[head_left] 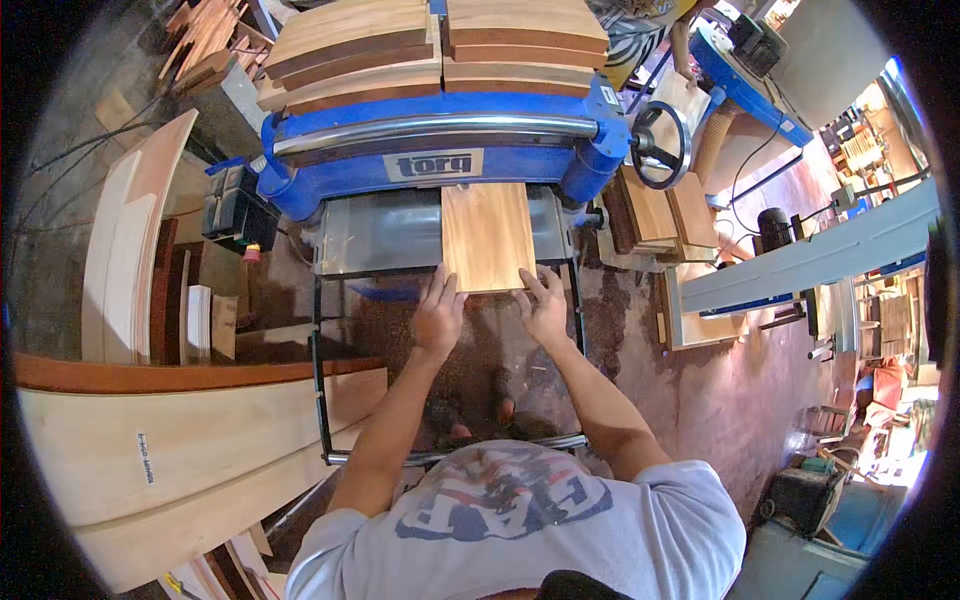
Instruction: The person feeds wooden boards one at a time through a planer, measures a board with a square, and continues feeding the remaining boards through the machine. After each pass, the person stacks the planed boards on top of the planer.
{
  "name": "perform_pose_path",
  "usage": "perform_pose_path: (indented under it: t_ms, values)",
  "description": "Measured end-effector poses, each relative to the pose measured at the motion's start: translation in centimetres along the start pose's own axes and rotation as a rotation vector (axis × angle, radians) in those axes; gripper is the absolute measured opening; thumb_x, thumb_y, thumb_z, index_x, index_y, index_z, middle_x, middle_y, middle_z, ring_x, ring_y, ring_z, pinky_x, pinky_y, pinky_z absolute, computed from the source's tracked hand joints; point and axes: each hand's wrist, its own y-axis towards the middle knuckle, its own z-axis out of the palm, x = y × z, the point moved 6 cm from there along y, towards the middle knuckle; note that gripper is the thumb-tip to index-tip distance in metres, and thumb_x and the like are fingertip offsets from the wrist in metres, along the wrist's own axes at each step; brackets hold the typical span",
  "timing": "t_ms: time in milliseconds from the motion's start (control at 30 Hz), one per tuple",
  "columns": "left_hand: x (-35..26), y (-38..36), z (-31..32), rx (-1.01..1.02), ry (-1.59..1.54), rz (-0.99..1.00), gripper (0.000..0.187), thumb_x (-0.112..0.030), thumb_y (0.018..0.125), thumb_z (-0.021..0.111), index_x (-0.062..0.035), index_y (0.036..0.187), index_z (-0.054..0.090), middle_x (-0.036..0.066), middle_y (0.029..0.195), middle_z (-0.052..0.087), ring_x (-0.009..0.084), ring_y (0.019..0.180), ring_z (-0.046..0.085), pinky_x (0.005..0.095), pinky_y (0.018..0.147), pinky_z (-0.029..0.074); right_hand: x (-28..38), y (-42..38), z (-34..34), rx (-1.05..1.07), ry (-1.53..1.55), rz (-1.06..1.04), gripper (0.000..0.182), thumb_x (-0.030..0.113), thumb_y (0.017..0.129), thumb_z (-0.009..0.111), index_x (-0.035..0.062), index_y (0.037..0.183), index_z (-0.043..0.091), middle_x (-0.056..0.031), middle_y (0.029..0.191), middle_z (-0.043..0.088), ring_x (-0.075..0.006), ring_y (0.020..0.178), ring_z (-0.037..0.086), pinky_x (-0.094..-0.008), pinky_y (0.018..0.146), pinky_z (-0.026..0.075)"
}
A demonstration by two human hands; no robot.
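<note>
A light wooden board [487, 235] lies flat on the metal bed [375, 235] of a blue thickness planer [340, 170]. Its far end is hidden beneath the machine's head. My left hand [440, 312] grips the near left corner, fingers along the edge. At the near right corner, my right hand [544, 310] holds the same board, thumb and fingers closed about its edge. Both forearms reach straight forward.
Stacks of boards [350, 45] rest on top of the planer. A black handwheel [661, 146] sticks out at its right. Large panels [200, 450] stand at left. Beyond, a person's hand [688, 75] is near another blue machine [745, 85]. A long grey beam [810, 250] crosses the right side.
</note>
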Motion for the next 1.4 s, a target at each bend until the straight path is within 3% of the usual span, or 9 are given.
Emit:
perform_pose_path:
  t_ms: [400, 500, 600, 700, 800, 867, 967, 1167, 1400]
  values:
    - [-0.6, 0.4, -0.3, -0.036, -0.079, -0.019, 0.041, -0.014, 0.091, 0.068, 0.005, 0.127, 0.06, 0.025, 0.136, 0.058, 0.0433, 0.115, 0.061, 0.0446, 0.096, 0.052, 0.0, 0.8, 0.1, 0.049, -0.034, -0.029, 0.046, 0.016, 0.083, 0.079, 0.0054, 0.126, 0.067, -0.022, 0.129, 0.058, -0.0381, 0.113, 0.059, -0.0438, 0.095, 0.052]
    - [0.6, 0.6, 0.8, -0.051, -0.396, -0.286, 0.036, -0.014, 0.094, 0.066, 0.0053, 0.124, 0.06, 0.021, 0.125, 0.064, 0.0357, 0.105, 0.067, 0.0427, 0.088, 0.056, 1.0, 1.0, -0.2, 0.039, -0.023, -0.014, 0.054, 0.022, 0.083, 0.078, 0.0048, 0.132, 0.061, -0.0235, 0.126, 0.057, -0.0412, 0.113, 0.058, -0.0458, 0.097, 0.05]
    - [3.0, -1.7, 5.0, -0.052, -1.155, -0.977, 0.034, -0.014, 0.098, 0.062, 0.0044, 0.126, 0.057, 0.014, 0.111, 0.067, 0.0236, 0.092, 0.069, 0.0373, 0.078, 0.059, -0.4, 0.6, 1.4, 0.011, 0.15, 0.17, 0.059, 0.023, 0.082, 0.079, 0.0012, 0.132, 0.058, -0.0241, 0.123, 0.056, -0.0423, 0.113, 0.057, -0.0467, 0.096, 0.05]
    - [6.4, -4.0, 7.2, 0.217, -1.116, -0.911, 0.036, -0.014, 0.099, 0.06, 0.0018, 0.13, 0.054, 0.009, 0.102, 0.065, 0.0148, 0.082, 0.064, 0.0325, 0.073, 0.06, -1.3, -1.3, 1.6, 0.115, 0.247, 0.275, 0.056, 0.021, 0.083, 0.077, 0.0, 0.13, 0.057, -0.0239, 0.12, 0.056, -0.0436, 0.113, 0.055, -0.0495, 0.098, 0.048]
    - [3.4, -10.1, 5.9, 0.114, -1.265, -1.128, 0.036, -0.016, 0.097, 0.063, 0.0003, 0.129, 0.054, 0.006, 0.092, 0.063, 0.0144, 0.078, 0.062, 0.0327, 0.074, 0.059, 0.5, -4.5, -0.5, 0.192, 0.043, 0.054, 0.056, 0.019, 0.083, 0.075, 0.0014, 0.132, 0.054, -0.0244, 0.122, 0.054, -0.0448, 0.116, 0.051, -0.0518, 0.101, 0.044]
    - [4.2, -10.9, 4.7, 0.081, -1.057, -0.874, 0.037, -0.017, 0.094, 0.067, -0.0011, 0.125, 0.058, 0.006, 0.094, 0.062, 0.0201, 0.084, 0.062, 0.0407, 0.085, 0.056, 1.7, -6.0, -1.8, 0.149, 0.024, 0.097, 0.061, 0.018, 0.081, 0.077, 0.0036, 0.134, 0.052, -0.0232, 0.127, 0.05, -0.0442, 0.119, 0.048, -0.0519, 0.105, 0.041]
    - [1.4, -4.8, -1.8, -0.242, -0.092, -0.418, 0.047, -0.022, 0.087, 0.074, -0.001, 0.127, 0.06, 0.014, 0.11, 0.066, 0.0338, 0.111, 0.059, 0.0507, 0.101, 0.044, 3.5, -3.7, -3.0, 0.045, -0.115, 0.009, 0.057, 0.017, 0.078, 0.078, 0.0089, 0.131, 0.058, -0.0203, 0.132, 0.051, -0.0405, 0.12, 0.049, -0.051, 0.103, 0.041]
    - [1.7, 1.2, 0.4, -0.069, -0.016, 0.27, 0.041, -0.023, 0.081, 0.076, -0.0038, 0.116, 0.069, 0.013, 0.126, 0.065, 0.0362, 0.124, 0.053, 0.0506, 0.103, 0.042, 2.2, 2.4, -0.4, 0.153, -0.316, -0.348, 0.035, 0.017, 0.079, 0.069, 0.0169, 0.113, 0.072, -0.0049, 0.122, 0.062, -0.0335, 0.109, 0.054, -0.0484, 0.095, 0.042]
    - [2.5, 5.5, 2.9, -0.047, 0.174, 0.306, 0.029, -0.018, 0.085, 0.072, -0.0071, 0.112, 0.073, 0.005, 0.129, 0.067, 0.0302, 0.116, 0.06, 0.0558, 0.104, 0.039, 0.4, 7.8, 1.5, 0.138, -0.373, -0.521, 0.038, 0.016, 0.078, 0.062, 0.0101, 0.114, 0.073, -0.001, 0.12, 0.068, -0.0272, 0.104, 0.057, -0.0448, 0.086, 0.042]
